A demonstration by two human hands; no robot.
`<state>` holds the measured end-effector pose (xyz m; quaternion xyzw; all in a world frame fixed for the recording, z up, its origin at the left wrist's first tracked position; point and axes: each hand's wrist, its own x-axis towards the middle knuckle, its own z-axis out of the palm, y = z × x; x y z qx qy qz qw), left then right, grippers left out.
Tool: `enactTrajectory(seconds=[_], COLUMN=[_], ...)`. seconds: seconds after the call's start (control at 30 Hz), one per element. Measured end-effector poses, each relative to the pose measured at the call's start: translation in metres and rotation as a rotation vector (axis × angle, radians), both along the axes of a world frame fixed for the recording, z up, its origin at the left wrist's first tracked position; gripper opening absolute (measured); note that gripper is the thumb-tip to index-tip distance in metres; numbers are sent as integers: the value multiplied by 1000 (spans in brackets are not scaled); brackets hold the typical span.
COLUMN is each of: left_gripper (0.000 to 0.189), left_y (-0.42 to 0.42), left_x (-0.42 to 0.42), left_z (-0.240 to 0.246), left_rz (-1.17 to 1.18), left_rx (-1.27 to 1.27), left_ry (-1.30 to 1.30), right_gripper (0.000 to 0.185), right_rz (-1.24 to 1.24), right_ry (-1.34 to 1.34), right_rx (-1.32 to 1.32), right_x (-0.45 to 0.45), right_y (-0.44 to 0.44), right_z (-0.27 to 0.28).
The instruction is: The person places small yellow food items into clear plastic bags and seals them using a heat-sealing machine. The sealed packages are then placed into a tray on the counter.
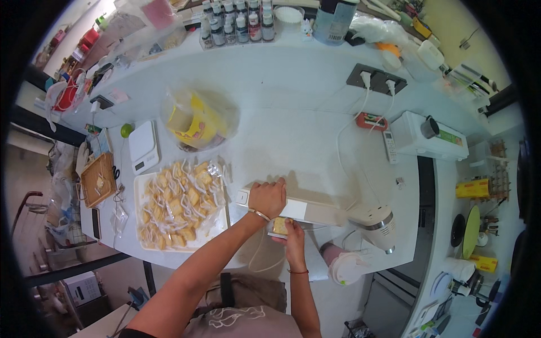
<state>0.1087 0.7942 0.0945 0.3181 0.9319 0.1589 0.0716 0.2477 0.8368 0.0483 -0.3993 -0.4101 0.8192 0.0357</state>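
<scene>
My left hand [267, 197] lies with its fingers curled over the top of a long white-and-beige appliance, which looks like a bag sealer [315, 211]. Whether those fingers grip it or only press on it is not plain. Just below its front edge, my right hand [294, 235] pinches a small clear packet with a yellowish biscuit-like piece [280, 226] inside. To the left, a white tray [211, 238] bears a heap of similar yellow pieces in clear wrappers [175, 207]. Behind the tray stands a yellow bag [196, 120] inside clear plastic.
A white kitchen scale [143, 145] and a wicker basket [98, 179] stand left. At right are a beige hand mixer [374, 226], a lidded pink cup [344, 264], a remote control [389, 147] and a white box [427, 139]. A cable [338, 143] runs down from the wall socket [376, 79].
</scene>
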Motion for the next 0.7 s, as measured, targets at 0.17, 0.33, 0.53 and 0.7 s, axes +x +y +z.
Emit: enactTrajectory(seconds=[0.17, 0.33, 0.53, 0.7], left_gripper=[21, 21, 33, 36], left_y=[-11, -47, -100, -115], left_x=[-8, 20, 65, 82], left_z=[12, 48, 72, 106], left_rz=[129, 211, -28, 16], left_rx=[483, 842, 574, 618], left_ry=[-177, -341, -316, -662], right_gripper=[31, 31, 23, 19], right_rz=[29, 53, 188, 264], right_ry=[-18, -17, 46, 163], right_rx=[40, 63, 83, 230], right_x=[-1, 6, 44, 61], right_y=[-1, 0, -16, -32], right_z=[8, 9, 51, 113])
